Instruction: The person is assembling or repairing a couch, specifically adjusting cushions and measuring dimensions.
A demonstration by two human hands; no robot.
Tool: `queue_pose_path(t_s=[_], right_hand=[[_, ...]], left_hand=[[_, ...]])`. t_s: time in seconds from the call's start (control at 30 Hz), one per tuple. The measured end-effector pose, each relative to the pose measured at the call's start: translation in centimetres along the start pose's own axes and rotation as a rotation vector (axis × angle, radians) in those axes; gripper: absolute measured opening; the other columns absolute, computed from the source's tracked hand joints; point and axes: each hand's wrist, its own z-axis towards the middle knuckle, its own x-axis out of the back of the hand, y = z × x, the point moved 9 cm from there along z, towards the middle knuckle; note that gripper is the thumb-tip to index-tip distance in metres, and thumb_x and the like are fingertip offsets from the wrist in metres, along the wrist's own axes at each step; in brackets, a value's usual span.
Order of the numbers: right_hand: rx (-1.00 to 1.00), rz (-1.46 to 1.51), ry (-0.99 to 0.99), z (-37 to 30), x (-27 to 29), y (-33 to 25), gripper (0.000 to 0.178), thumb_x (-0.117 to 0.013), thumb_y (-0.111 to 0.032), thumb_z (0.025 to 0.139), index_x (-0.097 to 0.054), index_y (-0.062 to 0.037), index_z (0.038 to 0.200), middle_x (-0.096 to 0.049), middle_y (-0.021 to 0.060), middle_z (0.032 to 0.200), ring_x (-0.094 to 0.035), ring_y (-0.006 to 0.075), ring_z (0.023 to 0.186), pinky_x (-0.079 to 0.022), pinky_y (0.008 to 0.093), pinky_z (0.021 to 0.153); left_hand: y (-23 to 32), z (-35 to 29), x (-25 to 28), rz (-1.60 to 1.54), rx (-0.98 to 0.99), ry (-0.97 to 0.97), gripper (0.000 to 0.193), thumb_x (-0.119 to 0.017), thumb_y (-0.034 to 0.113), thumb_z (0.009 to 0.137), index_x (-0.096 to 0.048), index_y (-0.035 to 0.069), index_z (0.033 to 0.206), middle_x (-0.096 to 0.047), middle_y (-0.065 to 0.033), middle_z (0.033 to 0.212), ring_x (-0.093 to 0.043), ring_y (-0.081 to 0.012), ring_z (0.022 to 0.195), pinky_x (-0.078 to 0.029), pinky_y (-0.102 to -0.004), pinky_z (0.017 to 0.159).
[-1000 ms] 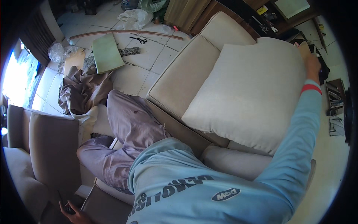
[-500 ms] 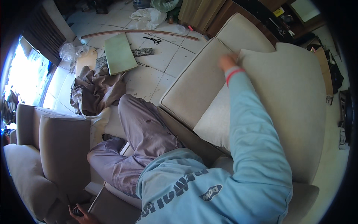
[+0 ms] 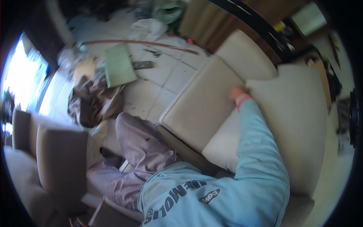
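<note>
My right hand [image 3: 238, 92] lies at the upper corner of the beige back cushion [image 3: 287, 113], where it meets the beige seat cushion [image 3: 204, 102]. Its fingers look curled, and whatever they grip is hidden. Only the fingertips of my left hand [image 3: 77, 223] show at the lower edge, bent around a small dark thing that I cannot make out. Close to that hand stands a grey-brown upholstered armchair [image 3: 62, 162]. I sit with my legs bent between the armchair and the beige sofa pieces.
On the tiled floor ahead lie crumpled brown fabric [image 3: 94, 104], a green foam slab [image 3: 119, 65], scissors [image 3: 153, 52] and a long wooden strip [image 3: 143, 44]. White plastic bags [image 3: 149, 28] sit farther back. A wooden cabinet [image 3: 204, 26] stands behind the sofa.
My right hand has come back toward me along the cushion to its corner. My left hand has slipped mostly out of the lower edge. The whole view has shifted and blurred a little.
</note>
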Motion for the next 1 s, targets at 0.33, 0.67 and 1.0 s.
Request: queue_pose_path(t_s=[0.33,0.67,1.0], right_hand=[[0.15,0.413,1.158,-15.0,5.4,14.4,0.062,-0.055,-0.055,0.089,-0.055,-0.016,0.137,-0.045,0.0064,0.149,-0.04,0.0279,0.138,-0.019,0.0501,0.118],[0.064,0.001,0.58,-9.8,16.3,6.4,0.065,-0.056,-0.057,0.088,-0.047,-0.0231,0.143,-0.04,0.0119,0.151,-0.038,0.0368,0.138,-0.014,0.0685,0.112],[-0.669,-0.077,0.318,-19.4,11.8,30.7,0.065,-0.054,-0.051,0.09,-0.043,-0.021,0.146,-0.037,0.0096,0.153,-0.038,0.0335,0.139,-0.021,0.0646,0.112]], left_hand=[[-2.5,2.6,-1.8,0.076,0.293,-0.222,0.071,-0.071,0.053,0.084,-0.054,0.002,0.131,-0.06,-0.0177,0.118,-0.057,-0.0315,0.103,-0.046,-0.0418,0.089],[-9.5,4.3,-7.4,0.1,0.418,-0.567,0.07,-0.076,0.043,0.084,-0.053,-0.004,0.131,-0.06,-0.0102,0.092,-0.051,-0.0181,0.075,-0.046,-0.0333,0.068],[-6.8,4.0,-7.8,0.079,0.187,-0.564,0.066,-0.068,0.045,0.087,-0.052,0.002,0.135,-0.056,-0.0208,0.131,-0.055,-0.0321,0.116,-0.043,-0.0409,0.1]])
